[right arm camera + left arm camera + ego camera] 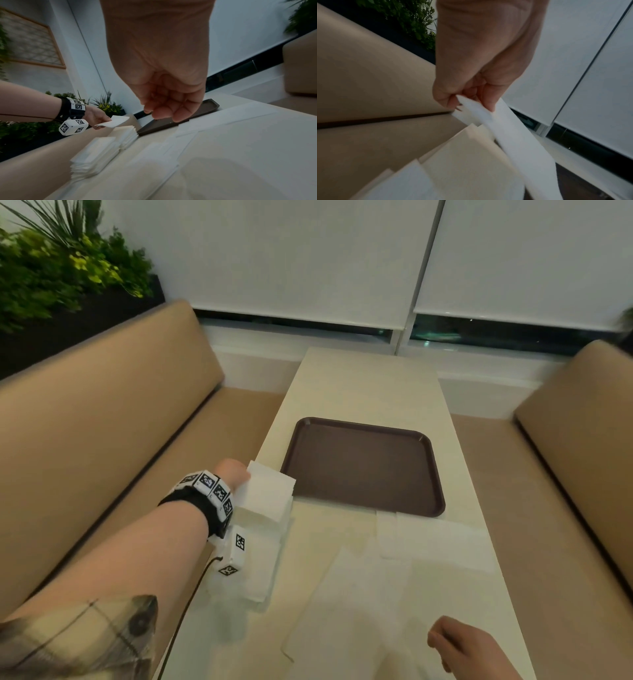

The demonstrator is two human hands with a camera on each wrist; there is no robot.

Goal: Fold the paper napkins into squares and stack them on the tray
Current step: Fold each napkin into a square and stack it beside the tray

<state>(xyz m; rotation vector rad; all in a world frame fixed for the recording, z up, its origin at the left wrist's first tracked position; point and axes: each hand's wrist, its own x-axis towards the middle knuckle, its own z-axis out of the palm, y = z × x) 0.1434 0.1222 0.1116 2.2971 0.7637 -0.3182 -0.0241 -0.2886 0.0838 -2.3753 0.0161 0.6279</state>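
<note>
Your left hand (pixel 233 474) is pinching one white paper napkin (pixel 269 491) by its edge between thumb and curled fingers, holding it in the air above the far napkin stack (pixel 126 133) at the left edge of the table (pixel 363 385). The left wrist view shows the sheet (pixel 513 142) hanging down from your fingertips (pixel 486 104). A second napkin stack (pixel 95 151) is sitting nearer to you on the same side, just beside the first.

Your right hand (pixel 459 642) is hovering low over the near end of the table with its fingers (pixel 178 115) loosely curled, gripping nothing. Several unfolded napkins (pixel 438 539) are lying flat and overlapping on the tabletop between your hands.

The brown tray (pixel 428 440) is resting on the table beyond the spread sheets, its near left corner just beside the lifted napkin, with nothing stacked on it yet. Tan bench seats (pixel 102 412) are flanking the table on both sides.
</note>
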